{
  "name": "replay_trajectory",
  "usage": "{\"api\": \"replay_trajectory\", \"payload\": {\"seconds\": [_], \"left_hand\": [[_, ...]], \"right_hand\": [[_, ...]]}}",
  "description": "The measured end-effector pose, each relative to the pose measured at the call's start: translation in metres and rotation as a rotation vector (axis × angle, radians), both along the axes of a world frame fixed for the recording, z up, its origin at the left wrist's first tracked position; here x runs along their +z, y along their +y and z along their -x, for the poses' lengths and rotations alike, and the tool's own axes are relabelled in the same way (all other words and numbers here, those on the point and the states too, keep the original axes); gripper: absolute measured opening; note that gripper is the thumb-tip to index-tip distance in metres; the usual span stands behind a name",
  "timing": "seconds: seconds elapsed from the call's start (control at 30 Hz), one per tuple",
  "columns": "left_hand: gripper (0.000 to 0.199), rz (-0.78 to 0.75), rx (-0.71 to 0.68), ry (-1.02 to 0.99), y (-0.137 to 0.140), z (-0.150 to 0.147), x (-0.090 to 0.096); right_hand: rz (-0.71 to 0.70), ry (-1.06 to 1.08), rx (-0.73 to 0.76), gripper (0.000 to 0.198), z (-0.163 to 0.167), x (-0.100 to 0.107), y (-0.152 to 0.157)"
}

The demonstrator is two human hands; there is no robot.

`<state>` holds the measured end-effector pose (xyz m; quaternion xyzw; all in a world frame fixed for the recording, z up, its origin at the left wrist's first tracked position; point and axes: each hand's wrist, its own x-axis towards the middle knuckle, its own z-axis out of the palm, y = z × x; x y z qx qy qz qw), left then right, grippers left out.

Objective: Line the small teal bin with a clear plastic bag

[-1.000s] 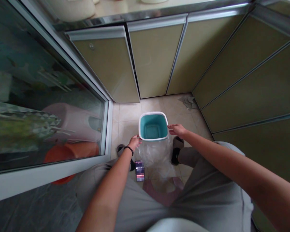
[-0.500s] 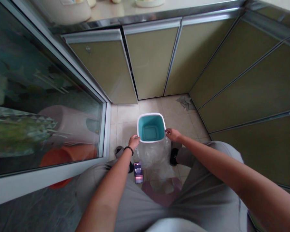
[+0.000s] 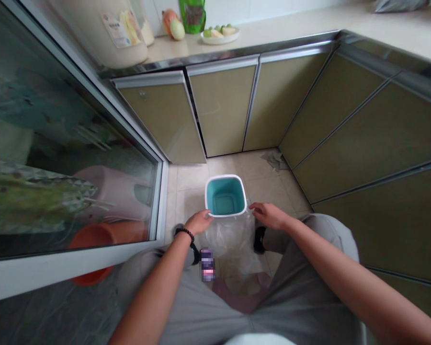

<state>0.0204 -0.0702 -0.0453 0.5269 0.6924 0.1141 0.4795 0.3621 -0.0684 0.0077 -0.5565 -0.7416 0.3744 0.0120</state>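
Note:
A small bin (image 3: pixel 226 179) with a white rim and teal inside stands upright on the floor between my feet. Clear plastic bag film (image 3: pixel 228 237) spreads from its near side towards me. At the near left corner of the rim, my left hand (image 3: pixel 198 222) has its fingertips closed, apparently pinching the film's edge. My right hand (image 3: pixel 269 215) is just right of the rim, apart from it, fingers curled at the film's edge; the exact grip is too small to see. Beneath the film's near end shows a curved mauve band (image 3: pixel 242 297), partly hidden by my trousers.
A phone (image 3: pixel 207 266) with a blurred screen is near my left foot. A grey cloth (image 3: pixel 275 159) lies by the cabinets (image 3: pixel 222 105). On the counter stand a large jar (image 3: pixel 109 36) and a plate of food (image 3: pixel 221 38). A glass door (image 3: pixel 64 143) closes off the left.
My view has tilted up, showing more counter. My right hand has moved off the rim to the right, and my left hand has turned inward at the near left corner. The bin stays put.

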Motion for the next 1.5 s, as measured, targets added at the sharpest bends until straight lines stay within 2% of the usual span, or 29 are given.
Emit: {"api": "replay_trajectory", "payload": {"seconds": [0.1, 0.17, 0.23, 0.33, 0.4, 0.5, 0.6, 0.7, 0.8, 0.87, 1.0, 1.07, 1.1, 1.13, 1.2, 1.27, 1.33, 1.4, 1.5], "left_hand": [[0.027, -0.094, -0.187, 0.038, -0.033, -0.008, 0.038], [0.024, -0.134, -0.302, 0.036, -0.062, -0.014, 0.052], [0.026, -0.094, -0.414, -0.004, -0.088, -0.023, 0.052], [0.019, 0.014, -0.496, 0.0, -0.106, -0.034, 0.037], [0.017, 0.032, -0.472, 0.038, -0.1, -0.039, 0.026], [0.021, -0.045, -0.34, 0.059, -0.07, -0.04, 0.025], [0.021, -0.133, -0.208, -0.015, -0.031, -0.036, 0.043], [0.034, -0.277, -0.078, -0.195, -0.003, -0.032, 0.073], [0.047, -0.465, 0.006, -0.38, 0.006, -0.026, 0.114], [0.056, -0.548, -0.016, -0.496, -0.002, -0.018, 0.151], [0.074, -0.596, -0.261, -0.715, -0.03, 0.001, 0.236], [0.081, -0.559, -0.363, -0.756, -0.024, 0.004, 0.269], [0.083, -0.533, -0.362, -0.769, -0.011, 0.002, 0.281], [0.084, -0.502, -0.313, -0.78, 0.009, -0.001, 0.287], [0.085, -0.443, -0.149, -0.826, 0.064, -0.011, 0.287], [0.084, -0.353, -0.044, -0.894, 0.123, -0.02, 0.273], [0.083, -0.243, -0.029, -0.952, 0.167, -0.023, 0.255], [0.082, -0.159, -0.035, -0.991, 0.188, -0.022, 0.243], [0.081, -0.123, -0.009, -1.007, 0.19, -0.016, 0.239]], "right_hand": [[-0.009, 0.046, -0.014, 0.037, 0.004, 0.009, -0.027], [0.012, 0.062, -0.006, 0.035, 0.01, 0.008, -0.047], [0.083, 0.051, 0.049, 0.034, 0.019, 0.004, -0.065], [0.229, -0.027, 0.189, 0.033, 0.035, -0.006, -0.078], [0.26, -0.071, 0.241, 0.035, 0.044, -0.009, -0.074], [0.13, -0.052, 0.159, 0.036, 0.047, -0.004, -0.056], [-0.035, 0.134, -0.024, 0.032, 0.041, 0.012, -0.032], [-0.053, 0.394, -0.196, 0.035, 0.033, 0.031, -0.007], [-0.084, 0.584, -0.304, 0.049, 0.028, 0.061, 0.013], [-0.129, 0.695, -0.298, 0.06, 0.025, 0.096, 0.017], [-0.225, 0.971, -0.068, 0.072, 0.025, 0.197, -0.004], [-0.25, 1.042, 0.066, 0.074, 0.032, 0.237, -0.009], [-0.23, 1.053, 0.106, 0.074, 0.038, 0.247, -0.002], [-0.184, 1.054, 0.12, 0.075, 0.044, 0.249, 0.011], [-0.02, 1.052, 0.09, 0.074, 0.057, 0.232, 0.056], [0.176, 1.036, 0.001, 0.074, 0.063, 0.196, 0.11], [0.296, 1.061, -0.101, 0.075, 0.062, 0.159, 0.154], [0.359, 1.103, -0.166, 0.076, 0.055, 0.135, 0.178], [0.387, 1.144, -0.218, 0.076, 0.046, 0.127, 0.184]]}}
